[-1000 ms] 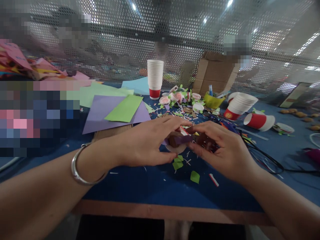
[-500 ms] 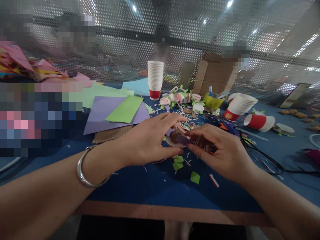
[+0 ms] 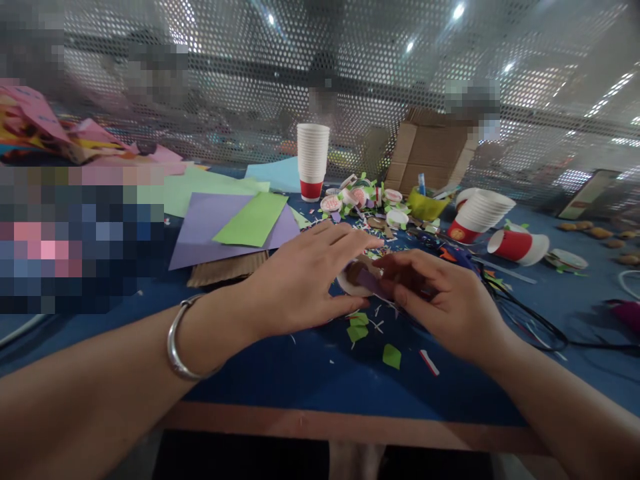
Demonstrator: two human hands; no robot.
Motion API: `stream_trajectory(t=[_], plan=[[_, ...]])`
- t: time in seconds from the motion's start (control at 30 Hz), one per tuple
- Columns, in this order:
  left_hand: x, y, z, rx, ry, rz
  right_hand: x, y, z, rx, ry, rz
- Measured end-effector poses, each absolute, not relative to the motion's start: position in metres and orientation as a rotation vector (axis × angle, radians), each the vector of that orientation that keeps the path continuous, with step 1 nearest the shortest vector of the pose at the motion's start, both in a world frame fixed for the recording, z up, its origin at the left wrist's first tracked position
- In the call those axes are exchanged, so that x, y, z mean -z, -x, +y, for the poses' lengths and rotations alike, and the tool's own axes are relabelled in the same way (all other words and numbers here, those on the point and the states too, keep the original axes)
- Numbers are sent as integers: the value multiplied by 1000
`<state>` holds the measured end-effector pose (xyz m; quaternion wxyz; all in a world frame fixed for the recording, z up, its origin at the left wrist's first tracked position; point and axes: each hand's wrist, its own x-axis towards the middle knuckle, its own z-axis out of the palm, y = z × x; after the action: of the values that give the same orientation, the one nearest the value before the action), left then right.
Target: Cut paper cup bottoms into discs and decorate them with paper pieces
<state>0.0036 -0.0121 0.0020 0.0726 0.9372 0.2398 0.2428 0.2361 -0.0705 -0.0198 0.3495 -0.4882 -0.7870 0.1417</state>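
Note:
My left hand (image 3: 310, 280), with a silver bangle at the wrist, curls around the left side of a small round paper piece (image 3: 354, 279), thumb below and fingers above. A purple paper strip (image 3: 371, 283) lies across that piece. At its right end is my right hand (image 3: 435, 293), thumb and fingers bent close together round the strip's end. Just below lie green paper leaves (image 3: 392, 356) and a red-and-white scrap (image 3: 429, 362) on the blue table.
Purple (image 3: 200, 227) and green sheets (image 3: 253, 219) lie left. Behind stand stacked paper cups (image 3: 313, 163), small decorated discs (image 3: 331, 204), a yellow bowl (image 3: 426, 205) and a cardboard box (image 3: 425, 153). Right are tipped cups (image 3: 517, 247) and black cables (image 3: 540, 337). A blurred person sits at left.
My left hand has shifted slightly right. The purple strip now tilts more steeply, and my right thumb has moved a little right along it.

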Motion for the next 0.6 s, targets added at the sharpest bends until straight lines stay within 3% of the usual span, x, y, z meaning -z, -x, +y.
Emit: stream_trajectory(t=[0.6], plan=[[7,-8,-10,-726,-2480,509,14,-231,-71,-459,1348,-1937]])
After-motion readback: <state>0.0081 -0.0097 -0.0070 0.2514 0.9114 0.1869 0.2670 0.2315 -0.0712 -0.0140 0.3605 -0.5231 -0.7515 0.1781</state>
